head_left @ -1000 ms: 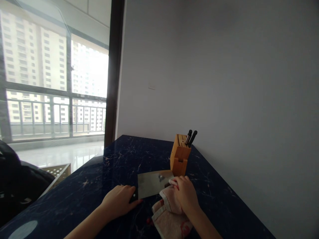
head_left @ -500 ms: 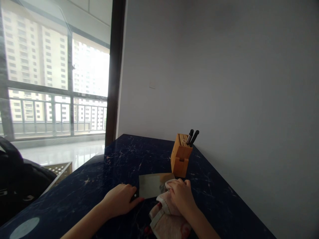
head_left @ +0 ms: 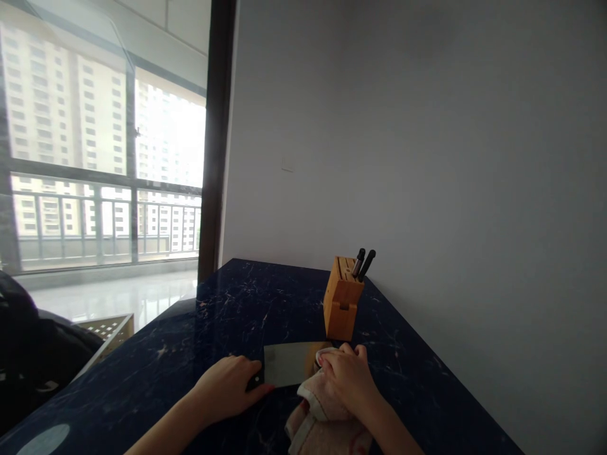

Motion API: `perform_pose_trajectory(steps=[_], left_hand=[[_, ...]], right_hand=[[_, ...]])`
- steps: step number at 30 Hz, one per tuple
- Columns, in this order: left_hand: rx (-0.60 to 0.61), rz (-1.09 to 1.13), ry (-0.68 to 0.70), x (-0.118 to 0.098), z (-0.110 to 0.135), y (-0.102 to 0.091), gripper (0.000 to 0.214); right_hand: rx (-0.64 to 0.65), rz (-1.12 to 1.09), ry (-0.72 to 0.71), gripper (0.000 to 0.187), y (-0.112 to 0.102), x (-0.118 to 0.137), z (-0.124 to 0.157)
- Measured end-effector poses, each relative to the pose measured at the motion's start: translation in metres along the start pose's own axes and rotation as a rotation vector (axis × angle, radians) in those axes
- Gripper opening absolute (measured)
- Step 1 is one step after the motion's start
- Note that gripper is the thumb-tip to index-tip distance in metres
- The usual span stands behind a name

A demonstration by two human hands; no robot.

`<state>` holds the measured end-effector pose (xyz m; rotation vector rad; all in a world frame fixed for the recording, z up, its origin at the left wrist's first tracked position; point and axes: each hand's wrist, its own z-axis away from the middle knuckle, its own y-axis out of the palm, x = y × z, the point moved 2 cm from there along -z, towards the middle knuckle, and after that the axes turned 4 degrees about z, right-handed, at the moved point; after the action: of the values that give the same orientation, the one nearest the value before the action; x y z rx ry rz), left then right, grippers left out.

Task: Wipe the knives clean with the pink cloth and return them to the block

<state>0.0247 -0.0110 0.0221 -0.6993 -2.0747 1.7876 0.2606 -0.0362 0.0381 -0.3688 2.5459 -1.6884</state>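
A cleaver [head_left: 287, 364] with a broad metal blade lies level just above or on the dark table; I cannot tell which. Its black handle is in my left hand [head_left: 229, 383], the fingers wrapped round it and the blade pointing right. My right hand [head_left: 348, 377] grips a pinkish-white cloth [head_left: 320, 395] bunched at the blade's far right end, covering part of it. The rest of the cloth hangs down toward me. Just behind the blade stands a wooden knife block [head_left: 342, 309] with two black-handled tools in its slots.
The dark blue marbled table [head_left: 265, 297] runs back to a grey wall [head_left: 427, 158], its right edge slanting toward me. At the left are a black bag-like object [head_left: 38, 347] and a light frame with a perforated panel [head_left: 107, 325], before large windows.
The view has shifted slightly. The cleaver blade appears a little lower and tilted differently, while my right hand with the cloth stays near its right end.
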Motion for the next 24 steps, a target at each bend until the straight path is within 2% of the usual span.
perform_pose_trajectory(steps=[4, 7, 12, 16, 24], left_hand=[[-0.007, 0.034, 0.036, -0.002, 0.001, -0.003, 0.048], [0.002, 0.046, 0.037, -0.002, 0.001, -0.004, 0.048], [0.029, 0.06, 0.011, -0.003, 0.0, -0.004, 0.046], [0.052, 0.065, -0.004, -0.004, 0.0, -0.003, 0.048], [0.038, 0.05, 0.058, -0.006, -0.001, 0.0, 0.05]], right_hand=[[-0.069, -0.009, 0.057, 0.026, -0.014, -0.006, -0.001], [-0.041, 0.034, 0.072, 0.021, -0.018, -0.006, -0.001], [0.065, 0.075, 0.022, 0.021, -0.008, -0.002, 0.003], [0.049, 0.054, -0.048, 0.018, -0.001, 0.001, 0.004], [0.017, 0.172, -0.018, 0.021, 0.004, 0.001, 0.005]])
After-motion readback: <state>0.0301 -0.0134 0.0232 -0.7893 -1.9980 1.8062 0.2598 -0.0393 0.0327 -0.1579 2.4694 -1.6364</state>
